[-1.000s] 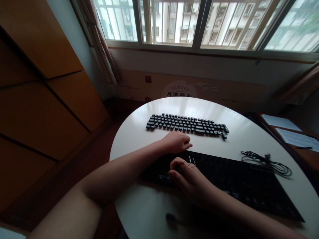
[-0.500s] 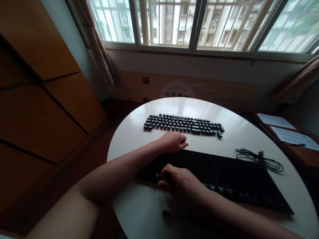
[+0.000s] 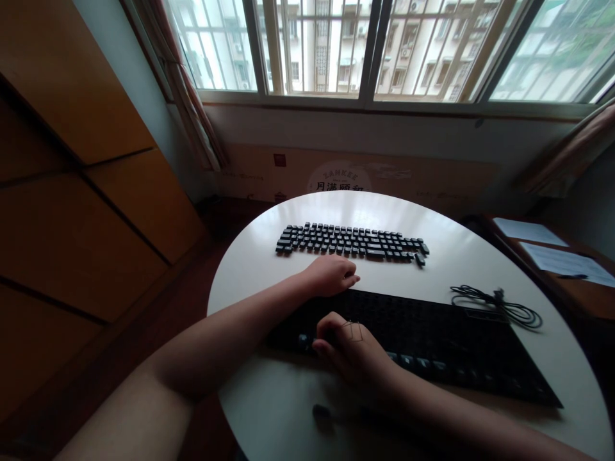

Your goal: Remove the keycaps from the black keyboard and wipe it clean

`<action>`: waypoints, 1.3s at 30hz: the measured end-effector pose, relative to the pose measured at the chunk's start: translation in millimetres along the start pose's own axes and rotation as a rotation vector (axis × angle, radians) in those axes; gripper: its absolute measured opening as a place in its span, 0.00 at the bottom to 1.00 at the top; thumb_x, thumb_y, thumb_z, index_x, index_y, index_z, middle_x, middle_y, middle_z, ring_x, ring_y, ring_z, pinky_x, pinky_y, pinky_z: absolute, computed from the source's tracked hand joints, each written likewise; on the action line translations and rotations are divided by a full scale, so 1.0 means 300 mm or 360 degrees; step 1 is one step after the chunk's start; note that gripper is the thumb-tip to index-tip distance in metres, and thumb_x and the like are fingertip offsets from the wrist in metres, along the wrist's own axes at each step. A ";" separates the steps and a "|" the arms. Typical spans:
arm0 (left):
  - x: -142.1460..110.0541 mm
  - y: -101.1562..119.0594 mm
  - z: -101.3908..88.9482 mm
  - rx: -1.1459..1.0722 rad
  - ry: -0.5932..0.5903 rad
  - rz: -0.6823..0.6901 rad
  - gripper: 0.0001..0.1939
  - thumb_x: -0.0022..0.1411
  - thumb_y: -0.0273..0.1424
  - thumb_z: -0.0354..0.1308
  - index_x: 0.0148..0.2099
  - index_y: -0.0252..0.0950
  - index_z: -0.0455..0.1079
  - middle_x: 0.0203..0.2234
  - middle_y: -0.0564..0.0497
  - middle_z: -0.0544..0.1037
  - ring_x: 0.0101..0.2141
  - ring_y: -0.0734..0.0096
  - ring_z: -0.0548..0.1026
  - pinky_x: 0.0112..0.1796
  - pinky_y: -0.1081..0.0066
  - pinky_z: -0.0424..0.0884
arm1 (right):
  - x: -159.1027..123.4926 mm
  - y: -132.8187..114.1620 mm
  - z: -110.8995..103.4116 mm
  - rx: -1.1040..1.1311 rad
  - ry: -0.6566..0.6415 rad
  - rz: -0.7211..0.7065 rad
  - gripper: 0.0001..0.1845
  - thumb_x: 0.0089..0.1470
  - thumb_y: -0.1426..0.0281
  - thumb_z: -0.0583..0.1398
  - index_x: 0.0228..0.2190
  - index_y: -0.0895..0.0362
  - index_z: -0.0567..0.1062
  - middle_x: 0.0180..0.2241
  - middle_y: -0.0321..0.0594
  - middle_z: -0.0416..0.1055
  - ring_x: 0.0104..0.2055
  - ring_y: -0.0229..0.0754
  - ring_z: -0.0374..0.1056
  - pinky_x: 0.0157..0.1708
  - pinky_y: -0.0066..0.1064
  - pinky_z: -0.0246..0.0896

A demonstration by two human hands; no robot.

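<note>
A black keyboard [image 3: 423, 320] lies across the near half of a round white table [image 3: 250, 282]. My right hand [image 3: 353, 349] is closed over its front left part, pinching a wire keycap puller [image 3: 354, 330] whose thin loops show above the knuckles. Just left of those fingers a dark keycap [image 3: 304, 342] sits in the front row, and more keycaps [image 3: 423, 363] continue to the right. Curled up, my left hand [image 3: 331, 274] rests by the keyboard's far edge with its palm hidden. Beyond it, many removed keycaps [image 3: 346, 240] are laid out in rows.
A coiled black cable [image 3: 504, 307] lies at the keyboard's far right corner. One dark piece [image 3: 321, 413], blurred, is on the table near the front. Papers and a pen [image 3: 573, 276] are on a brown surface at right. A wooden cabinet [image 3: 120, 237] stands left.
My right hand has shifted slightly right and up, opening a small gap from the keycap at the front left. My left hand stays in place; the view has moved a little.
</note>
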State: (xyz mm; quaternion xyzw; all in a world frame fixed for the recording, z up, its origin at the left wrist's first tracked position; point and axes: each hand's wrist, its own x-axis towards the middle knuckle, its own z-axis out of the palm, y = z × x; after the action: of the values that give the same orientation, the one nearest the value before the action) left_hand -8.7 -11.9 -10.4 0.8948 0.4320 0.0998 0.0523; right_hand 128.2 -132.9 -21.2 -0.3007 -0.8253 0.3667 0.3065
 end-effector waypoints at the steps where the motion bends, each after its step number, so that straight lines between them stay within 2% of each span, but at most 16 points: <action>1: 0.000 -0.001 0.002 0.0003 0.0005 0.0003 0.15 0.65 0.39 0.54 0.30 0.37 0.72 0.29 0.50 0.78 0.31 0.66 0.73 0.31 0.72 0.62 | -0.001 0.000 0.000 -0.0006 0.0009 -0.0006 0.02 0.63 0.68 0.54 0.38 0.54 0.66 0.31 0.37 0.72 0.31 0.40 0.69 0.33 0.28 0.61; 4: -0.001 -0.002 0.004 0.0005 0.0018 0.0012 0.15 0.65 0.39 0.54 0.30 0.37 0.72 0.28 0.50 0.78 0.31 0.66 0.73 0.31 0.72 0.62 | -0.003 0.002 -0.001 0.0016 0.0016 -0.0007 0.03 0.63 0.68 0.55 0.37 0.54 0.66 0.30 0.37 0.71 0.30 0.40 0.68 0.33 0.29 0.61; 9: -0.004 0.003 -0.002 0.0011 0.0031 -0.0010 0.15 0.65 0.39 0.54 0.30 0.37 0.72 0.28 0.50 0.77 0.31 0.66 0.73 0.30 0.71 0.62 | -0.007 0.010 0.012 0.0437 0.0088 0.0152 0.07 0.65 0.64 0.52 0.37 0.54 0.63 0.24 0.33 0.67 0.24 0.36 0.63 0.26 0.26 0.59; 11: -0.004 0.005 -0.004 0.0007 0.0021 -0.0017 0.15 0.65 0.39 0.54 0.30 0.36 0.72 0.28 0.50 0.77 0.31 0.66 0.73 0.30 0.72 0.62 | -0.007 0.012 0.011 0.0498 0.0100 0.0174 0.08 0.66 0.63 0.52 0.37 0.54 0.63 0.24 0.32 0.66 0.23 0.36 0.62 0.25 0.26 0.58; 15: -0.005 0.001 -0.011 -0.0045 0.0040 0.0016 0.15 0.66 0.39 0.54 0.31 0.36 0.72 0.30 0.50 0.77 0.31 0.68 0.73 0.30 0.72 0.62 | -0.004 0.006 -0.049 0.0505 0.0154 0.0192 0.10 0.66 0.60 0.52 0.37 0.54 0.63 0.22 0.30 0.64 0.22 0.35 0.61 0.25 0.26 0.58; 18: -0.010 -0.006 -0.033 -0.0156 0.0130 0.0098 0.15 0.68 0.39 0.53 0.35 0.36 0.74 0.33 0.50 0.77 0.30 0.70 0.72 0.31 0.73 0.63 | -0.002 -0.002 -0.141 0.0317 0.0192 0.0213 0.10 0.67 0.60 0.51 0.37 0.54 0.63 0.24 0.31 0.64 0.22 0.35 0.61 0.25 0.26 0.57; 21: -0.022 -0.004 -0.079 -0.0374 0.0216 0.0190 0.14 0.69 0.37 0.52 0.38 0.35 0.75 0.35 0.49 0.76 0.32 0.71 0.73 0.34 0.73 0.66 | 0.000 0.004 -0.230 -0.0030 0.0216 0.0235 0.09 0.66 0.62 0.51 0.36 0.54 0.64 0.23 0.31 0.63 0.22 0.36 0.59 0.24 0.26 0.55; 24: -0.037 0.012 -0.129 -0.0612 0.0138 0.0304 0.12 0.68 0.37 0.55 0.42 0.36 0.76 0.36 0.49 0.76 0.30 0.74 0.72 0.34 0.74 0.67 | 0.004 0.025 -0.280 -0.0288 0.0267 0.0223 0.09 0.66 0.63 0.52 0.36 0.55 0.64 0.22 0.31 0.63 0.22 0.36 0.59 0.24 0.28 0.53; 27: -0.048 0.031 -0.154 -0.0708 0.0015 0.0402 0.11 0.64 0.36 0.61 0.45 0.36 0.76 0.36 0.49 0.77 0.31 0.75 0.74 0.35 0.74 0.69 | 0.004 0.047 -0.295 -0.0384 0.0321 0.0170 0.09 0.66 0.62 0.52 0.36 0.55 0.65 0.23 0.32 0.65 0.22 0.37 0.60 0.25 0.28 0.55; 30: -0.052 0.042 -0.150 -0.0713 -0.0059 0.0440 0.10 0.63 0.34 0.62 0.46 0.38 0.76 0.36 0.49 0.78 0.32 0.73 0.75 0.36 0.74 0.70 | 0.002 0.052 -0.294 -0.0438 0.0329 0.0113 0.09 0.66 0.62 0.52 0.37 0.54 0.65 0.25 0.34 0.67 0.23 0.38 0.61 0.25 0.28 0.55; 36: -0.051 0.039 -0.138 -0.0732 -0.0048 0.0384 0.11 0.61 0.28 0.62 0.47 0.38 0.77 0.36 0.49 0.80 0.34 0.71 0.77 0.37 0.74 0.71 | -0.005 0.041 -0.293 -0.0545 0.0291 0.0164 0.09 0.66 0.62 0.51 0.36 0.53 0.66 0.26 0.36 0.70 0.22 0.39 0.64 0.24 0.29 0.56; 39: -0.052 0.010 -0.161 -0.0653 -0.0002 0.0313 0.14 0.61 0.27 0.62 0.50 0.39 0.76 0.39 0.48 0.81 0.36 0.70 0.78 0.38 0.73 0.72 | -0.010 0.049 -0.308 -0.0629 0.0385 0.0167 0.11 0.67 0.60 0.50 0.36 0.53 0.66 0.25 0.35 0.69 0.21 0.39 0.63 0.23 0.29 0.54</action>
State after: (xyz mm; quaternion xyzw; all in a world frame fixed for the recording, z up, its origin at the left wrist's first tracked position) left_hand -26.6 -25.6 35.2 0.9033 0.3133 0.1897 0.2236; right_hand 201.2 -88.0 16.6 -0.4393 -0.8215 0.1747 0.3188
